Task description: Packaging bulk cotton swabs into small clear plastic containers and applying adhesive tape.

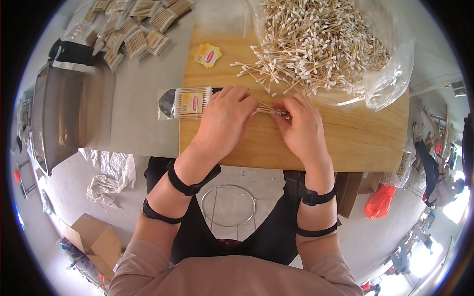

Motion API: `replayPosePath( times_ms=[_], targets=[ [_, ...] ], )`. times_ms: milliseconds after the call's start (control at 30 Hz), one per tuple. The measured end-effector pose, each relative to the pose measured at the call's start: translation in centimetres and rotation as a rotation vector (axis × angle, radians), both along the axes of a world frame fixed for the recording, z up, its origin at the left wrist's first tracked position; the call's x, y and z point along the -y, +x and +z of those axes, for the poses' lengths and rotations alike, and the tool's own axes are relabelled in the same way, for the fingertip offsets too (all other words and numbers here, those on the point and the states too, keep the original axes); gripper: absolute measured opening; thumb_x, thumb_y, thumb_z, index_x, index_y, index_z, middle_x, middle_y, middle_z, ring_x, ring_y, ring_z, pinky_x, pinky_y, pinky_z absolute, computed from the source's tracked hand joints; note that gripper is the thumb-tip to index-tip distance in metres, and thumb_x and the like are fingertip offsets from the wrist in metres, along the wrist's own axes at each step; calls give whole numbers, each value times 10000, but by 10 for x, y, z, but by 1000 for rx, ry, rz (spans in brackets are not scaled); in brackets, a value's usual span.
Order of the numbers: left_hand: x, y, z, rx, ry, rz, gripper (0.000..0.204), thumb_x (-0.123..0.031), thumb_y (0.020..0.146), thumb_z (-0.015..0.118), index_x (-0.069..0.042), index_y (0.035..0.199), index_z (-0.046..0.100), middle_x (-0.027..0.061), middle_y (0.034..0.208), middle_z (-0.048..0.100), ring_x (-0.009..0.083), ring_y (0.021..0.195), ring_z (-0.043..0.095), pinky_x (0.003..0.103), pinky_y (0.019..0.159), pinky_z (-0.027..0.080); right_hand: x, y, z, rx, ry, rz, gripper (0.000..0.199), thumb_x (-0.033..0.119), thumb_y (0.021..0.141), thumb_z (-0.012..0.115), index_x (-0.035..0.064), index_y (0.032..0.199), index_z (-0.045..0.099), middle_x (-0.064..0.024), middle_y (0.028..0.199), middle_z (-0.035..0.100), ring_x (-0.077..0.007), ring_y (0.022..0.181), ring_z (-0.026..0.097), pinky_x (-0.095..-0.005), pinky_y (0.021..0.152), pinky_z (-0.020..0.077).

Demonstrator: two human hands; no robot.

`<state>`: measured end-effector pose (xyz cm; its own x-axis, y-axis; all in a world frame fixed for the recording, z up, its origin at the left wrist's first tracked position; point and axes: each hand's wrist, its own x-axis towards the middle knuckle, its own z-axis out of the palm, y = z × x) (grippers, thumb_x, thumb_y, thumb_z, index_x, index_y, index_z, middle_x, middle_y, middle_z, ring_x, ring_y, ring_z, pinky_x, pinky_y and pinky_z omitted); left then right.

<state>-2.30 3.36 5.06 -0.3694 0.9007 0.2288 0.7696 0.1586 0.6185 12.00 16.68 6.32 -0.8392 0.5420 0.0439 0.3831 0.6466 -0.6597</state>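
A small bundle of cotton swabs (269,109) with wooden sticks spans the gap between my two hands, just above the wooden board. My left hand (224,117) is closed, thumb and fingers pinching the bundle's left end. At the other end, my right hand (303,126) has its bent fingers closed round the swabs. Left of my left hand lies a clear bag of swabs (193,102) with a yellow and red card inside; the hand hides its right end. A dark flat piece (167,102) shows under that bag.
A large heap of loose swabs (321,44) spills from a clear plastic bag (390,84) at the back right. Small yellow cards (208,55) lie at the board's left. Several filled packs (136,42) are piled back left, near a translucent bin (59,113). The wooden board (345,143) ends before my lap.
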Motion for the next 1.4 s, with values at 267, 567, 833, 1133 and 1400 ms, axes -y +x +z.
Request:
replayPosePath(
  times_ms=[267,567,833,1133,1400],
  targets=[
    [-2,-1,4,-51,-2,-23,144,-55,784,717,-50,909,646,98,966,615,323,904,604,426,764,495,0,-2,1,-18,-25,-17,87,61,788,732,51,848,669,-98,844,607,-323,845,610,-419,708,500],
    [-6,4,4,-42,45,10,127,-59,794,716,-53,905,653,99,973,610,319,905,601,423,773,495,-5,3,-4,-54,-99,-124,77,42,802,719,31,862,673,-111,831,625,-316,787,622,-402,684,503],
    [-3,5,1,21,22,30,107,-45,793,712,-45,885,656,97,945,616,321,891,603,422,776,499,-5,12,12,21,-149,-89,211,56,765,757,30,926,623,-109,915,631,-318,851,623,-406,720,501],
    [-4,4,4,78,41,45,120,-12,790,710,-24,892,648,123,915,621,341,860,606,411,734,495,-5,10,1,19,-47,-58,106,49,812,705,31,865,615,-124,859,604,-343,822,605,-435,700,494],
    [-2,0,8,47,14,97,118,-23,821,673,-38,929,629,110,946,607,342,913,598,434,762,507,-4,1,-2,-34,-26,-104,107,50,821,705,34,893,627,-118,853,616,-328,787,628,-424,680,504]
  ],
)
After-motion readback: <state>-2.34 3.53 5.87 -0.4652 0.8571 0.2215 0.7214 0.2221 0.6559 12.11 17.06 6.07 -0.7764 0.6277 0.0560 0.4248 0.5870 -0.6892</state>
